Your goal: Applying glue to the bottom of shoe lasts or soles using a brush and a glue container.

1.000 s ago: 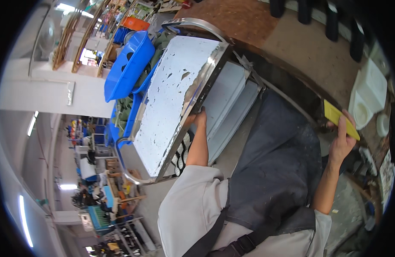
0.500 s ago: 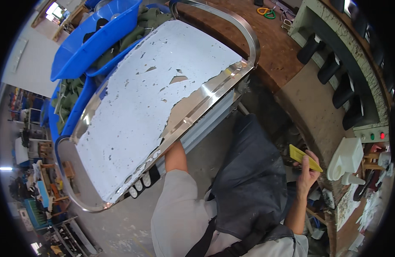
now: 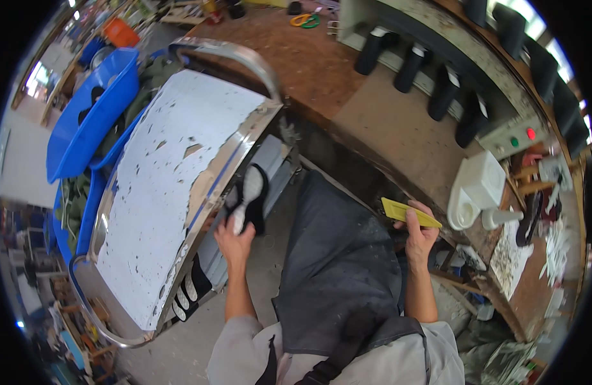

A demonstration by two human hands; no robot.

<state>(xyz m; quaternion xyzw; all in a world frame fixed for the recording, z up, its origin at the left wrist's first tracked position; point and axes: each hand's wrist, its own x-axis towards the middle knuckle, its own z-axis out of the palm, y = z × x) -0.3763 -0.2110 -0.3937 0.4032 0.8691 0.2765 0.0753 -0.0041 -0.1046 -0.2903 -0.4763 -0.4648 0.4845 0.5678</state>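
My left hand (image 3: 234, 241) is closed on a black shoe upper with a white sole-shaped underside (image 3: 252, 186), at the open side of a metal cart (image 3: 226, 172). A second dark shape sits against it on the left, too blurred to name. Several similar black shoe uppers with white undersides (image 3: 192, 288) lie on the cart's lower shelf, nearer to me. To the right, my right hand (image 3: 420, 236) grips a flat, yellow, roughly rectangular plastic piece (image 3: 408, 212) with a raised rim, thumb on top. It is held beside the workbench edge.
A worn white sheet (image 3: 158, 173) covers the cart top between curved metal rails. Blue basins (image 3: 94, 122) with green material stand beyond it. The brown workbench (image 3: 270, 61) carries scissors (image 3: 304, 21), a machine with black shoe-shaped forms (image 3: 440, 93), and a white container (image 3: 479, 186).
My left hand has come out from under the cart top, now holding the black shoe upper. The view has turned toward the right. My right hand still holds the yellow piece.
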